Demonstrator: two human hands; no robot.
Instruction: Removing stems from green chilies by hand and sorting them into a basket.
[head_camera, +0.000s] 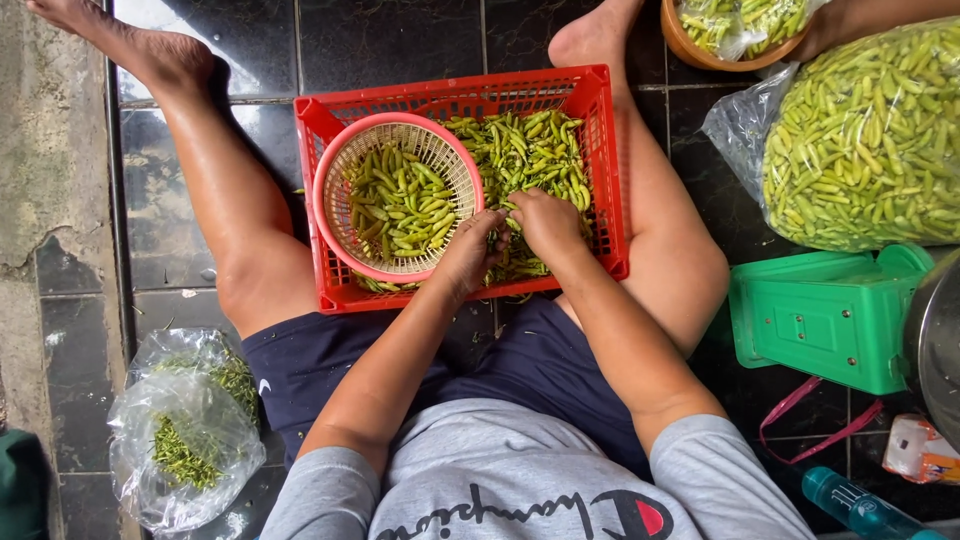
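Note:
A red plastic crate (607, 150) sits on the floor between my legs, holding a heap of green chili peppers (530, 155). A pink round basket (330, 215) stands inside its left half, with several stemmed chilies (400, 205) in it. My left hand (470, 255) rests at the basket's right rim, fingers curled on a chili. My right hand (545, 222) is in the loose heap beside it, fingers closed on chilies. The two hands touch each other.
A clear bag of green stems (190, 425) lies by my left thigh. At the right are a big clear bag of chilies (870, 140), a green scale (830, 315), a brown bowl (730, 55) and a teal bottle (855, 505). Dark floor tiles surround me.

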